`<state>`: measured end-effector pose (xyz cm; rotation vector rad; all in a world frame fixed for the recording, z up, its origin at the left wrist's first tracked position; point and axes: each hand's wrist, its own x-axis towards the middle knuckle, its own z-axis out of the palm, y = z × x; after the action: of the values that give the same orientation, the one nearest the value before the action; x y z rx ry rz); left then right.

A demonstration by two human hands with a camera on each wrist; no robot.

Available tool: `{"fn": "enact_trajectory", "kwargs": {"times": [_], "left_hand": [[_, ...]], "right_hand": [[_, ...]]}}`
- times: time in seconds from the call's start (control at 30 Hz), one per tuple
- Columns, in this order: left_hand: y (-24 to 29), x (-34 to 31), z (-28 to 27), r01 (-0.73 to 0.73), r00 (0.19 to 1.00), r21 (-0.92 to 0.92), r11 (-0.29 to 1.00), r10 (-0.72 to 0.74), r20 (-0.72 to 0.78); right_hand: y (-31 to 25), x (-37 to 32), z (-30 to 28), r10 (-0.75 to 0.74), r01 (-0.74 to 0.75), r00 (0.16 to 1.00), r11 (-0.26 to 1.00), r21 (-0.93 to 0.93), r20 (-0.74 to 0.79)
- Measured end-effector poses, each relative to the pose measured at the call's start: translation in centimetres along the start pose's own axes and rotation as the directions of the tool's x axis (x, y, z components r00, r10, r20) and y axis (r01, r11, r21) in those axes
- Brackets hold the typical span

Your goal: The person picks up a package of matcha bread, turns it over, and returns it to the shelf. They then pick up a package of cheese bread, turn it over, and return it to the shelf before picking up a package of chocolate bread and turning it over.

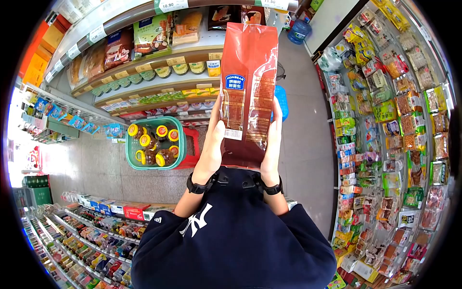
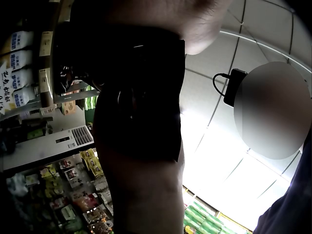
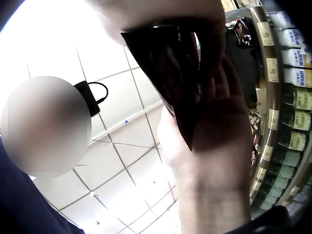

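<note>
A tall reddish-brown bread package (image 1: 249,96) with a blue label and a barcode is held up in front of the body in the head view. The left hand (image 1: 211,139) grips its left side, and the right hand (image 1: 273,139) grips its right side. Dark in the left wrist view, the package (image 2: 141,97) covers much of the left hand. In the right wrist view the package (image 3: 168,68) appears as a dark fold between the two hands, with the left hand (image 3: 209,126) behind it. Some fingers are hidden by the package.
A green basket (image 1: 153,165) with several yellow-lidded jars stands on the floor at left, beside a red one (image 1: 192,144). Stocked shelves (image 1: 159,58) rise ahead; snack racks (image 1: 385,144) line the right. A blue water bottle (image 1: 299,31) stands at the back.
</note>
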<state>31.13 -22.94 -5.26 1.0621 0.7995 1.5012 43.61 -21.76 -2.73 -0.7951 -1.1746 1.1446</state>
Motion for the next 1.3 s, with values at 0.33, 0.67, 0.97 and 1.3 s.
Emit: {"fn": "enact_trajectory", "kwargs": {"times": [0.33,0.67,0.97,1.3], "left_hand": [[0.4,0.3,0.4,0.004,1.000,0.061,0.998,-0.005,0.020],[1.4,0.4,1.1,-0.079,0.992,0.123,0.989,0.066,0.104],[0.6,0.2,0.7,-0.089,0.995,0.119,0.989,0.083,0.055],[0.3,0.0,0.3,-0.027,1.000,0.139,0.990,0.027,0.000]], "right_hand": [[0.6,-0.1,-0.7,0.017,-0.016,1.000,0.998,0.061,-0.024],[1.9,-0.8,-1.6,0.071,-0.068,0.995,0.996,0.055,-0.068],[2.6,-1.1,-1.9,-0.026,0.021,0.999,0.994,0.110,0.045],[3.1,-1.1,-1.9,-0.002,-0.002,0.999,0.994,0.105,0.043]]}}
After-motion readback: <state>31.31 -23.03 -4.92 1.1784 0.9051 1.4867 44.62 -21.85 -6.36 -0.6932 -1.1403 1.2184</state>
